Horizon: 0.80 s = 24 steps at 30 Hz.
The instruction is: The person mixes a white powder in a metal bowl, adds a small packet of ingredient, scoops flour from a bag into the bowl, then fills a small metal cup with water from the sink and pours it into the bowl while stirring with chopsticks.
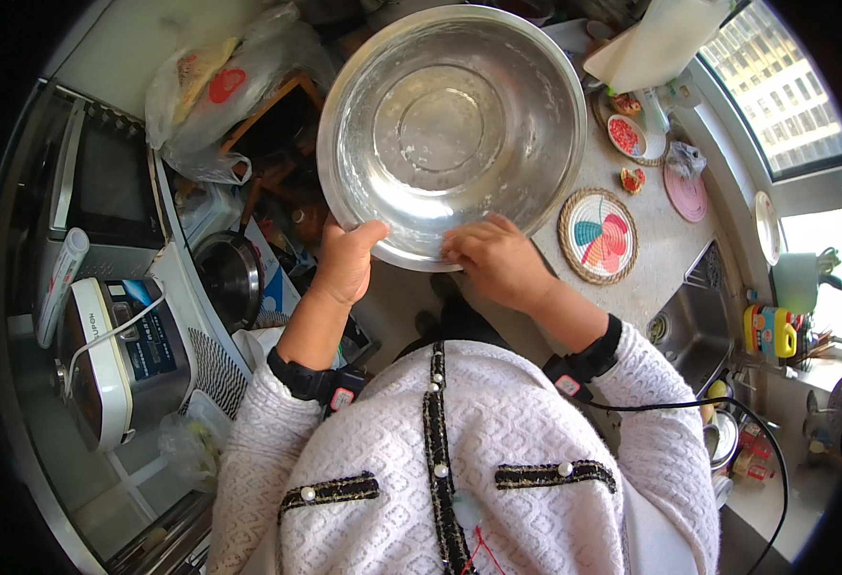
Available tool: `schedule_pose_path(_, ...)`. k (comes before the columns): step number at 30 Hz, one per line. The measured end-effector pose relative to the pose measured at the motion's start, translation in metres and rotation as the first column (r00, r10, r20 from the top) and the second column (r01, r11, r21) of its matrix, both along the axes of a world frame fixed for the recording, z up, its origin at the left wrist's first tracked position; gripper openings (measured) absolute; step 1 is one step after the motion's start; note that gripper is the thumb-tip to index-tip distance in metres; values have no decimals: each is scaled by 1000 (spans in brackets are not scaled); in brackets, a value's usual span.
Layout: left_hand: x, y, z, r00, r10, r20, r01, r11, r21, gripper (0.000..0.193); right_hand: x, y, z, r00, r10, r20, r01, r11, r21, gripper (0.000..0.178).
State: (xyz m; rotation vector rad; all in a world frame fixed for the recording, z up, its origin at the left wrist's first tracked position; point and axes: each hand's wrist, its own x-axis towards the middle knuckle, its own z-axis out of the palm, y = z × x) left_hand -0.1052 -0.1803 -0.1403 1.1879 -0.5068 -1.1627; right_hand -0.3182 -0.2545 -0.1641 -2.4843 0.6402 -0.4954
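Note:
A large stainless steel basin (440, 134) is tilted toward me, its inside smeared with whitish residue. My left hand (346, 259) grips the near left part of its rim, thumb over the inside and the other fingers hidden beneath. Inside the near edge, my right hand (500, 257) has its fingers bent against the metal wall. Whether a small bit of something is under those fingertips I cannot make out. Right of the basin, a round woven mat (598, 236) with a coloured pattern lies on the countertop (574, 302).
On the right are a metal sink (694, 316), a bowl of red seeds (624, 136), a pink mat (686, 192) and a yellow bottle (771, 331). To the left stand a rice cooker (105, 355), a dark pan (227, 280) and plastic bags (210, 91). A black cable (761, 417) hangs by my right arm.

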Motion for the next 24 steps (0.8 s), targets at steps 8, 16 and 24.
schedule_pose_path(8, -18, 14, -6, 996, -94, 11, 94, 996, -5, 50, -51, -20, -18, 852, -335, -402, 103, 861, -498, 20)
schedule_pose_path(16, -29, 16, -2, 988, -142, 65, 143, 990, -6, 51, -53, 10, -22, 926, -207, -315, 159, 972, -171, 17)
schedule_pose_path(24, -53, 5, -3, 983, -183, 13, 183, 983, 1, 50, -78, -41, -18, 836, -483, -261, 331, 823, -462, 13)
